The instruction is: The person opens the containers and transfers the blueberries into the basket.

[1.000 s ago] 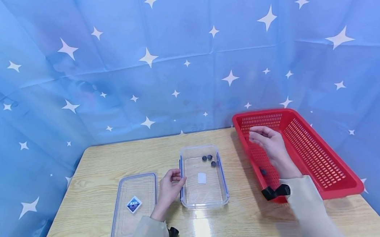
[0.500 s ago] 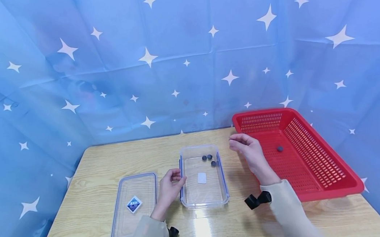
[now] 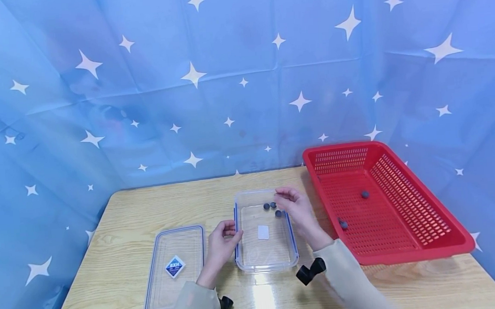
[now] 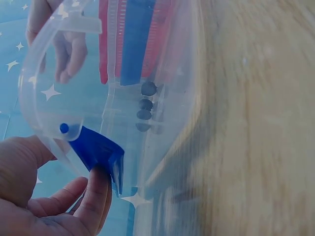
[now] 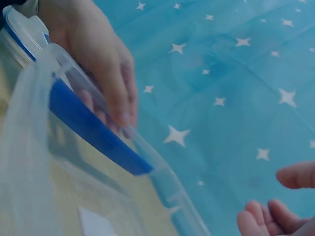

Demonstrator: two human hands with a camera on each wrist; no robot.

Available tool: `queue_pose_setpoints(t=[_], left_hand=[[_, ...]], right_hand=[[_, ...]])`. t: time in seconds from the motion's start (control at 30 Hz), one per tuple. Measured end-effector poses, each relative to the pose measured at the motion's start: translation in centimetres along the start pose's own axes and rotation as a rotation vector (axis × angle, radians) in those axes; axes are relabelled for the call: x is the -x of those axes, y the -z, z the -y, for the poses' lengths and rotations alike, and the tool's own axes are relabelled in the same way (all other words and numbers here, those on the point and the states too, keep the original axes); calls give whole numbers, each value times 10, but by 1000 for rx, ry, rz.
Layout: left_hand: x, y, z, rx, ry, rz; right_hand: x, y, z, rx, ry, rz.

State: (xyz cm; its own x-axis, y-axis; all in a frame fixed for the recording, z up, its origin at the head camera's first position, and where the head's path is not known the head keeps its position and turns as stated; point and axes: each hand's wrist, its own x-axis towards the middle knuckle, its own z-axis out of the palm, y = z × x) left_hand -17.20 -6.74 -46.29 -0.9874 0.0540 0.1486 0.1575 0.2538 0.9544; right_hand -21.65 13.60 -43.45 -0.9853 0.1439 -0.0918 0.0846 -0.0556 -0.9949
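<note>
A clear plastic food box (image 3: 258,258) with blue side latches stands mid-table. My left hand (image 3: 221,245) grips its left side, the thumb over the rim and fingers outside by a blue latch (image 4: 101,152). Over the box's far right corner is my right hand (image 3: 298,213). In the right wrist view its fingers (image 5: 253,216) and thumb are apart, and nothing shows between them. Several dark blueberries (image 4: 148,88) lie in the box below that hand, which may hide some in the head view.
At the right stands a red slotted basket (image 3: 388,221) with a few blueberries (image 3: 365,194) inside. The box's clear lid (image 3: 166,292) with blue edging lies on the wooden table (image 3: 136,213) at the left. A starry blue curtain (image 3: 244,102) hangs behind.
My right hand has moved left from over the red basket, across its rim, to the clear box, uncovering blueberries in the basket. My left hand has stayed at the box's side.
</note>
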Motion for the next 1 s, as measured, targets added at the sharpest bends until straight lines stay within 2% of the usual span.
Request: queue_pose_setpoints(t=[0.17,0.4,0.53,0.73,0.83,1.0], left_hand=[[0,0,0,0,3,0],[0,0,0,-2,1,1],[0,1,0,-3,0,-2],[0,0,-1,-10,3,-3],[-2,0,5,-9,2,0],[-9,-4,30,-5,1,-5]], right_hand=[[-3,-14,-12,-8,-19,-9],[-6,-23,-23,44,-34,-27],[-7,-26,-27,76,-35,1],[-9,-33,-31,155,-79,59],[-10,-35,-34,204,-103,60],[-14,-37,-37,273,-138,54]])
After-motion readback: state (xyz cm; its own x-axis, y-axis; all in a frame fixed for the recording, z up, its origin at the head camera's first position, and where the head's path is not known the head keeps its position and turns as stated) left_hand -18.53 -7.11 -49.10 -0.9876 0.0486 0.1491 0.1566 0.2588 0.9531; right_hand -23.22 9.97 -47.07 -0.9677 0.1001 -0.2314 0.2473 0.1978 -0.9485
